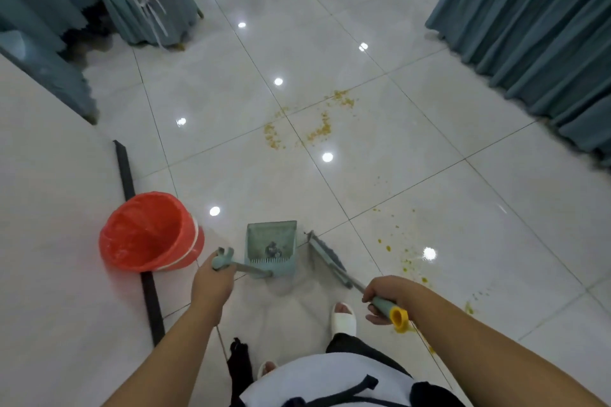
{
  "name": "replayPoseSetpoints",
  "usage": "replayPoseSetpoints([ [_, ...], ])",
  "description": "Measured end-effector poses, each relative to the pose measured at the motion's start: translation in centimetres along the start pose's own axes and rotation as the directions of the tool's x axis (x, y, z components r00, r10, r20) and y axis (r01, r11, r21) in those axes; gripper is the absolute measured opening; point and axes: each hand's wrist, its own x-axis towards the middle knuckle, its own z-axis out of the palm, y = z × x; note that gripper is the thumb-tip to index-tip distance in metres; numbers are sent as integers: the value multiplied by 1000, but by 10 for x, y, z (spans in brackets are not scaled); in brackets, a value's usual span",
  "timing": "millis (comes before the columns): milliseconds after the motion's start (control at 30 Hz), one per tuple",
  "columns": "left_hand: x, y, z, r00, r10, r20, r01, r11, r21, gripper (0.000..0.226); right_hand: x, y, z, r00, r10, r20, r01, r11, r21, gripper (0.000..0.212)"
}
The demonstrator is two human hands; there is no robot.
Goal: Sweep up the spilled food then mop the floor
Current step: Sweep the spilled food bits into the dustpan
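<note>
At lower centre, left hand (pixel 211 277) gripping dustpan (pixel 271 248), right hand (pixel 385 297) gripping broom (pixel 329 259); food (pixel 317 122) mostly unswept, mopping undone.

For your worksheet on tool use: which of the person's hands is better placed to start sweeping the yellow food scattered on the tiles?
Right. The right hand grips the teal broom with a yellow cap, nearest the yellow crumbs. The left hand holds the teal dustpan beside the red-lined bin.

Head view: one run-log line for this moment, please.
phase: sweeping | left hand: holds dustpan | right hand: holds broom | spilled food: on floor | bin: left
</note>
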Motion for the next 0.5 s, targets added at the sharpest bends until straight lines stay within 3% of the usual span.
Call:
replayPoseSetpoints([
  [233,30,64,22,995,-61,-74,51,990,-129,38,1,-88,-43,999,-42,-14,43,999,32,11],
  [367,56,103,35,995,-31,-90,17,989,-149,34,4,-137,-77,1000,10,14,-11,997,76,7],
  [500,89,150,52,999,13,-37,-16,995,-94,31,20,-177,-97,993,-42,-111,47,998,36,9],
])
